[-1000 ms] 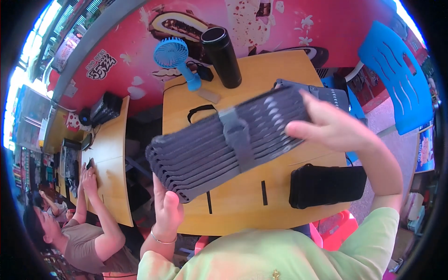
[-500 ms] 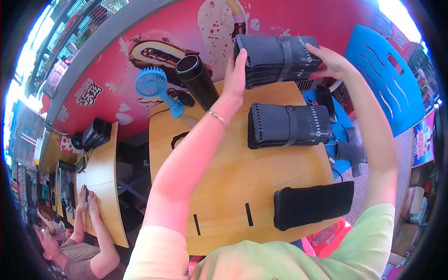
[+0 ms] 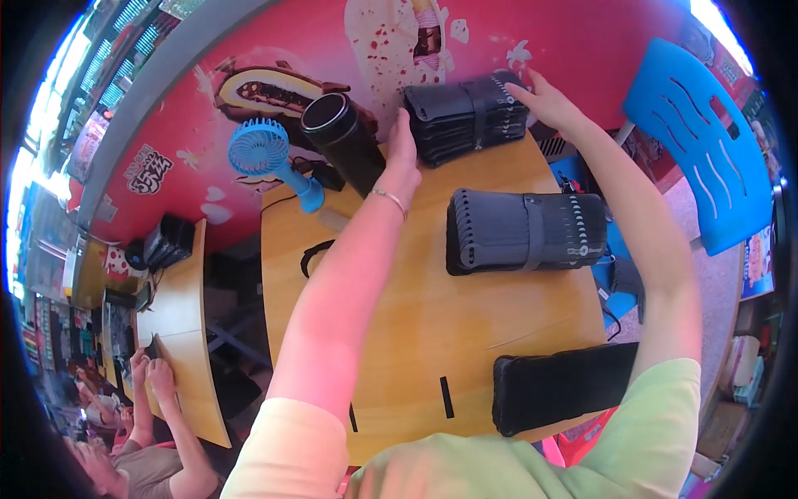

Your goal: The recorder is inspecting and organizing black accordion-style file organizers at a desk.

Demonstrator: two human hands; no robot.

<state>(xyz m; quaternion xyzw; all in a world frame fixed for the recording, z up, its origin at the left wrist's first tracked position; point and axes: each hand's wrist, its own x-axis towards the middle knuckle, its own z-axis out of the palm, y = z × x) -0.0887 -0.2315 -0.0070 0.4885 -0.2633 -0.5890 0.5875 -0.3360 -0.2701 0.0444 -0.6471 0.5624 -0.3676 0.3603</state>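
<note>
The left hand (image 3: 403, 158) is open, fingers extended, its palm side along the left end of the far bundle (image 3: 457, 116), a dark, strapped stack of folded layers. The right hand (image 3: 544, 100) is spread, its thumb over that bundle's right end; I cannot tell how firmly either presses. The far bundle lies beyond the middle bundle (image 3: 507, 231) and a little to its left, at the far edge of the counter (image 3: 424, 333), near the red wall (image 3: 573, 50).

Between the middle bundle and the far one runs a narrow strip of wood. The middle bundle's own right end reaches the counter's right edge in this view; to its left and on its near side the wood spreads wide, with the left forearm crossing above. Nearer than the middle bundle, a black pouch (image 3: 549, 391) lies by the counter's right edge, partly hidden by the right arm.

Left of the middle bundle and farther back stand a black tumbler (image 3: 349, 150), close to the left hand, and a blue fan (image 3: 259, 148). Right of the middle bundle, past the edge, is a blue chair (image 3: 694, 158).
</note>
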